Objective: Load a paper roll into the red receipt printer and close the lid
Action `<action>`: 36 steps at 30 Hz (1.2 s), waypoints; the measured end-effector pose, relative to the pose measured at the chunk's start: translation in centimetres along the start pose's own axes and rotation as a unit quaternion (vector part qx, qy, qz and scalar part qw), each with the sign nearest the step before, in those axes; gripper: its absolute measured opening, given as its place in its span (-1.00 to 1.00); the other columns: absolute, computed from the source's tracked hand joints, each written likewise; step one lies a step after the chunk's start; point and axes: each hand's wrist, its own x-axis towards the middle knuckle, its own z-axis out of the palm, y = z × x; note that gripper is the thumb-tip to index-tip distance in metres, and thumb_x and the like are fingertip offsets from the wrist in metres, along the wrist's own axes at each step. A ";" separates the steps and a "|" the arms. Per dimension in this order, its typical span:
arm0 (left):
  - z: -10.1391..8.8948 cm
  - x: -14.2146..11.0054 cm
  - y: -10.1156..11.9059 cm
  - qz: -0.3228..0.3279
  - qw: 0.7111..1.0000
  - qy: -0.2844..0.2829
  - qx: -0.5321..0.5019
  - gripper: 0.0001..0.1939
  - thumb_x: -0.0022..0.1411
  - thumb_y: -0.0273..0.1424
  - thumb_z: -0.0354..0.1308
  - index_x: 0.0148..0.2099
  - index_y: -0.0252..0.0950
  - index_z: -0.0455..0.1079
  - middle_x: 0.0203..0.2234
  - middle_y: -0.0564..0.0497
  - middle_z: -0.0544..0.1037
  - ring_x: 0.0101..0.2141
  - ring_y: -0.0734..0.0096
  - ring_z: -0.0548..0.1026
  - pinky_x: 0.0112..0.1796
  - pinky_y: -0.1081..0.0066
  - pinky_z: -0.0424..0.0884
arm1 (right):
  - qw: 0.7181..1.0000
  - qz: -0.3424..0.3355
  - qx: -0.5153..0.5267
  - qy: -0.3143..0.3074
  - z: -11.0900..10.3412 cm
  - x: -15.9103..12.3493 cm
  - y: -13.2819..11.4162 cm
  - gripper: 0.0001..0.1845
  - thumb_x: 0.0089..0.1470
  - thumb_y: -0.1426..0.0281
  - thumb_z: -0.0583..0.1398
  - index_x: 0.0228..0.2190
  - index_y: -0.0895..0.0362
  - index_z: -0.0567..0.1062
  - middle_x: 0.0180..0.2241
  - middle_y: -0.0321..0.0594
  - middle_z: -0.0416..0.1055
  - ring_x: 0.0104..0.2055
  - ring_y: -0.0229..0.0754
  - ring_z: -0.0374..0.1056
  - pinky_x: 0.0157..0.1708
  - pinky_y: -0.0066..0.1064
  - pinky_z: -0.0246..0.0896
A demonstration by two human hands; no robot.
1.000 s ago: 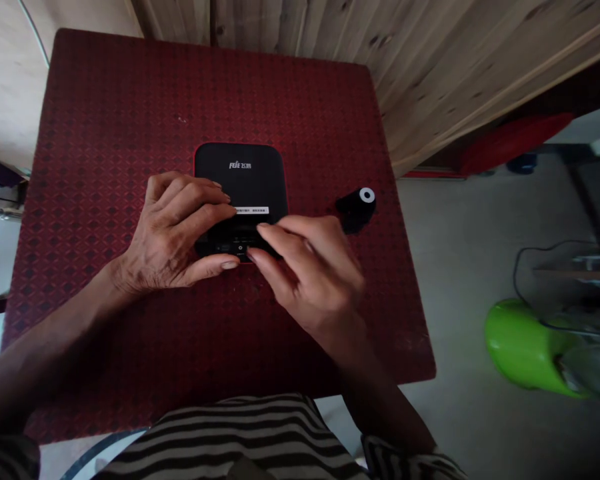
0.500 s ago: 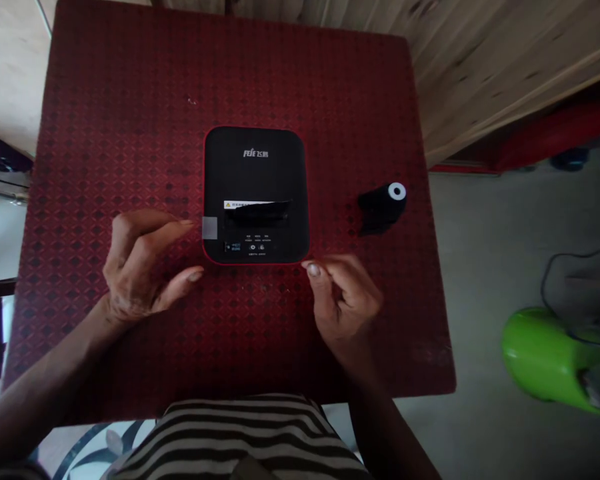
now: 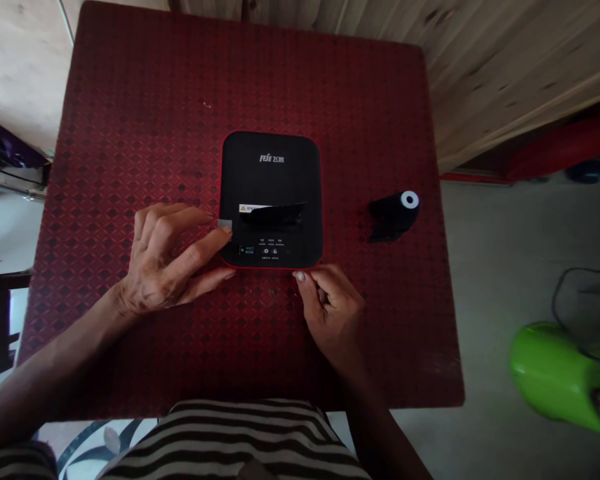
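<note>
The left hand [image 3: 175,257], fingers parted, touches the black device [image 3: 271,183]; the right hand [image 3: 329,303] is curled closed at its edge.

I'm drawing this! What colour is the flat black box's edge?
The flat black box has a thin red edge, clearest in the head view.

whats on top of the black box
On the black box: a logo, white label, grey tab, icons and a dark flap. The flap covers the label's right part, which can't be seen.

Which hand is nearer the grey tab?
Left. The left hand is at the tab; the right hand is farther right, by the near edge of the device.
</note>
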 end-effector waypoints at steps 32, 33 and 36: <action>1.7 0.4 0.3 -0.013 0.998 0.048 -0.039 -0.42 0.36 -0.04 0.38 0.27 -0.21 0.39 0.05 -0.20 0.51 0.04 0.01 0.56 -0.01 -0.04 0.60 | 0.968 -0.229 -0.095 0.023 -2.8 10.8 -3.4 -0.77 0.45 0.47 0.21 0.00 0.06 0.65 -0.06 -0.16 0.71 -0.05 -0.07 0.59 0.04 -0.13 0.45; 2.0 0.2 0.1 -0.025 0.996 0.058 -0.056 -0.36 0.36 0.00 0.36 0.31 -0.21 0.35 0.06 -0.19 0.51 0.05 0.01 0.56 0.00 -0.04 0.60 | 0.962 -0.245 -0.117 0.002 -2.3 11.5 -3.6 -0.76 0.46 0.48 0.19 0.01 0.09 0.65 -0.05 -0.12 0.72 -0.06 -0.05 0.58 0.03 -0.14 0.44; 3.0 -0.5 -0.7 -0.095 0.985 0.084 -0.113 -0.16 0.35 0.26 0.22 0.40 -0.19 0.26 0.12 -0.22 0.47 0.11 -0.08 0.50 0.06 -0.14 0.56 | 0.944 -0.243 -0.201 -0.097 -1.0 13.5 -4.4 -0.73 0.46 0.51 0.16 0.00 0.15 0.66 -0.06 -0.07 0.71 -0.05 -0.01 0.56 0.01 -0.15 0.40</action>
